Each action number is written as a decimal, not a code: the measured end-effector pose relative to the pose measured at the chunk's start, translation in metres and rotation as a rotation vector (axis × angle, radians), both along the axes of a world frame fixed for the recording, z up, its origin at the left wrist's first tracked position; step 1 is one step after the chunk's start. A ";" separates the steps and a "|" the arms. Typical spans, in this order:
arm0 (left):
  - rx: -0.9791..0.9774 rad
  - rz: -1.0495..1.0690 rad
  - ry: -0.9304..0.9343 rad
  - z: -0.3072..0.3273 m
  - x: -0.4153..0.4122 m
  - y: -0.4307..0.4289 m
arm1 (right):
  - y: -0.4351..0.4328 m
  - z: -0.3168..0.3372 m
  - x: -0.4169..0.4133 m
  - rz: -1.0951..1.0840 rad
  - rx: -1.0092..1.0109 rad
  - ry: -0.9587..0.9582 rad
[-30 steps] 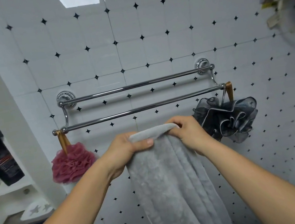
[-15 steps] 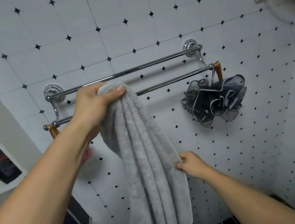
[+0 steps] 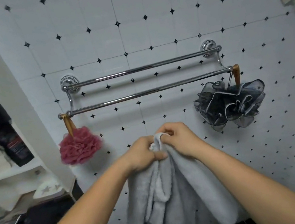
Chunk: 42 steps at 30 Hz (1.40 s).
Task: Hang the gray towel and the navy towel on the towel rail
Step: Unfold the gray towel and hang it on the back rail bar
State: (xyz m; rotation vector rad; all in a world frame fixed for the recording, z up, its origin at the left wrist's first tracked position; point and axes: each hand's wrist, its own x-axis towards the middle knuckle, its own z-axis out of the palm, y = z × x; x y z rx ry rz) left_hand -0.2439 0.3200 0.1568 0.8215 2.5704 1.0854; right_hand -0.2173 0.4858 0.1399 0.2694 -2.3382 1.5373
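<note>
From the head view, the left hand [image 3: 142, 154] and the right hand [image 3: 180, 137] meet close together, each with fingers curled round the bunched top edge of the gray towel [image 3: 167, 190]; the towel hangs in folds below them, in front of the tiled wall and under the chrome double towel rail [image 3: 145, 92], not touching it; a pink bath pouf [image 3: 80, 145] hangs from the rail's left end, a dark mesh pouf [image 3: 231, 103] from its right

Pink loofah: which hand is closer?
Left. The left hand grips the gray towel just right of the pink loofah; the right hand grips it farther right.
</note>
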 end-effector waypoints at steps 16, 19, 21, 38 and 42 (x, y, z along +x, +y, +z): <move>0.545 0.247 -0.193 0.049 -0.009 0.004 | 0.039 -0.057 0.054 0.073 -0.173 -0.515; 0.550 0.218 -0.188 0.050 -0.006 0.012 | 0.029 -0.063 0.052 0.058 -0.216 -0.528; 0.545 0.211 -0.176 0.052 -0.006 0.014 | 0.028 -0.071 0.049 0.031 -0.278 -0.549; 0.523 0.733 -0.522 0.021 -0.036 -0.041 | 0.072 -0.058 0.041 -0.190 -1.042 -0.503; 0.700 0.740 -0.764 0.012 -0.029 -0.028 | 0.034 -0.031 0.030 -0.132 -1.057 -0.430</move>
